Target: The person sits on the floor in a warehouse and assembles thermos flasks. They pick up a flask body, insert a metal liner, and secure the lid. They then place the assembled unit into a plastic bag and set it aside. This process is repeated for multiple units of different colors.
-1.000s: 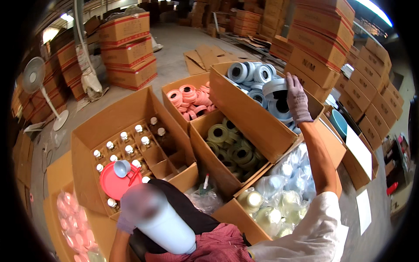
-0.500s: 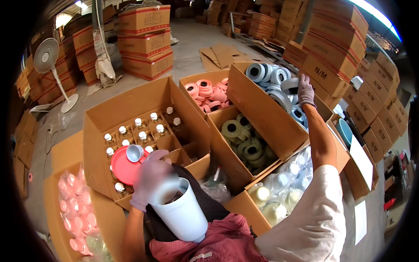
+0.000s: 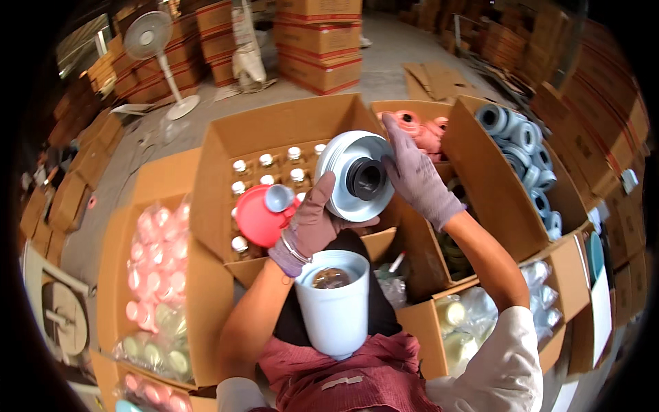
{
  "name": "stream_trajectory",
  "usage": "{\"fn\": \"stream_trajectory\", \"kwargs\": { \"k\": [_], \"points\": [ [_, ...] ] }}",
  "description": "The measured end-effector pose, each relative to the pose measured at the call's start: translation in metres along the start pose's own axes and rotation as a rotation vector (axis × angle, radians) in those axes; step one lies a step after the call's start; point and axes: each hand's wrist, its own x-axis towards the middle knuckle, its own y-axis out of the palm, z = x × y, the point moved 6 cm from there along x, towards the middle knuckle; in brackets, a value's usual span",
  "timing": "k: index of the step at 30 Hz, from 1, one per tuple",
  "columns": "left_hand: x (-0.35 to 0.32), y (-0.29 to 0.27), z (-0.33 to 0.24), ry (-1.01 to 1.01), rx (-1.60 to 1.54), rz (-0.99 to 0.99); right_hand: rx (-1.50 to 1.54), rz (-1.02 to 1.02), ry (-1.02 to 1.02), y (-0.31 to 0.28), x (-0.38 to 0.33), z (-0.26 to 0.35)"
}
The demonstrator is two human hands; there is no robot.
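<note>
Floor (image 3: pixel 384 69) beyond; blue lid (image 3: pixel 337 173) between left fingers (image 3: pixel 320 191), right fingers (image 3: pixel 400 137).

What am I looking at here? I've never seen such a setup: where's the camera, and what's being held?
No machine here: a person wears a downward-looking fisheye camera on the head, which bends straight edges. The gloved left hand and right hand hold a ridged light-blue lid with a black centre. Below it, an open light-blue canister sits on the lap. Ahead, an open carton holds white-capped bottles, topped by a red dish and small blue cup. Another carton, at right, holds light-blue rings.
</note>
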Motion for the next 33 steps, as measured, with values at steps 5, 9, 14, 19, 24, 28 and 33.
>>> {"fn": "stream_trajectory", "kwargs": {
  "k": [5,9,14,19,24,28,33],
  "points": [
    [-0.027,-0.03,-0.027,0.163,0.222,-0.3,-0.085,0.187,-0.351,0.026,-0.006,0.078],
    [-0.05,-0.095,-0.028,0.397,0.41,-0.466,0.898,0.595,0.898,0.076,-0.035,0.037],
    [-0.055,-0.083,-0.023,0.161,0.292,-0.428,-0.136,0.171,-0.542,0.055,-0.011,0.065],
    [-0.045,-0.014,-0.042,0.413,1.05,-0.252,1.264,0.207,0.791,0.112,-0.025,0.027],
    [-0.064,-0.021,-0.05,0.353,1.434,-0.071,1.147,0.73,0.528,0.11,-0.071,0.006],
    [-0.11,-0.053,-0.034,0.151,1.382,0.022,1.162,0.43,0.962,0.108,-0.129,-0.009],
    [-0.106,-0.033,-0.02,0.105,1.445,0.289,1.045,0.347,0.484,0.106,-0.11,0.056]
  ]
}}
